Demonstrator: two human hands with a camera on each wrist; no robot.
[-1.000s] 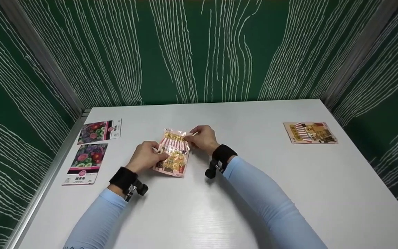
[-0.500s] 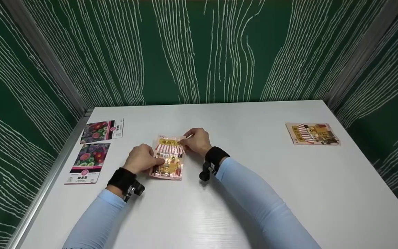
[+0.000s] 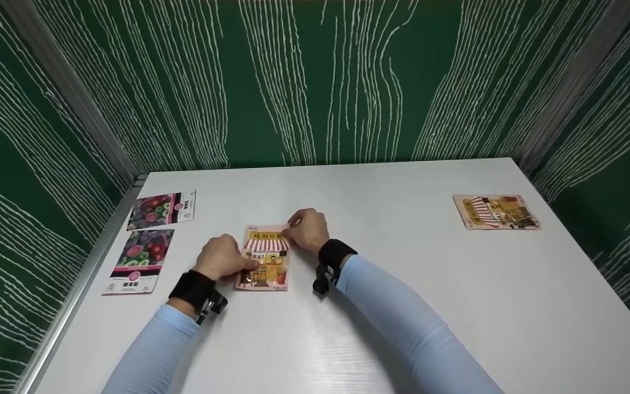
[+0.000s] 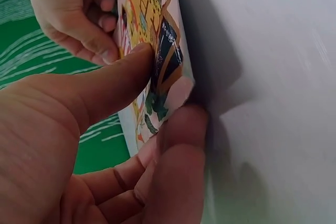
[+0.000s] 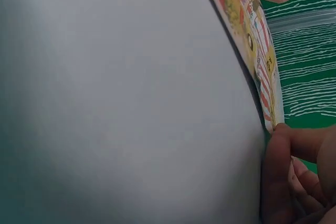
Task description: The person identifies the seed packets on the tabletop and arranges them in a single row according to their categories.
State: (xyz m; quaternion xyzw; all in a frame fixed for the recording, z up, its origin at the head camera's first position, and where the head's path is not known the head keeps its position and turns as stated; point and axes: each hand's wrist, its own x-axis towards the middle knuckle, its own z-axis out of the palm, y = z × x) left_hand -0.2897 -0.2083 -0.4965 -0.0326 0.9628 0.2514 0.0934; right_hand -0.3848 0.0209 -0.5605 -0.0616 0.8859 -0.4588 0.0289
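A pink and yellow packet with a red-striped awning print [image 3: 268, 257] lies low over the white table, between both hands. My left hand [image 3: 222, 257] pinches its left edge, thumb on the printed face and fingers beneath, as the left wrist view shows. At the upper right edge, my right hand [image 3: 308, 230] pinches the packet between thumb and index finger. In the right wrist view the packet [image 5: 262, 72] is seen edge-on, close above the table.
Two flower-printed packets [image 3: 153, 210] [image 3: 140, 260] lie at the table's left side. Another awning-printed packet [image 3: 495, 212] lies at the far right. Green walls with white lines [image 3: 271, 82] enclose the white table [image 3: 402, 219] at the back and sides.
The packet has come nearer to me and a little to the left, turning straighter and lying flatter. Both hands have moved with it, still pinching it.
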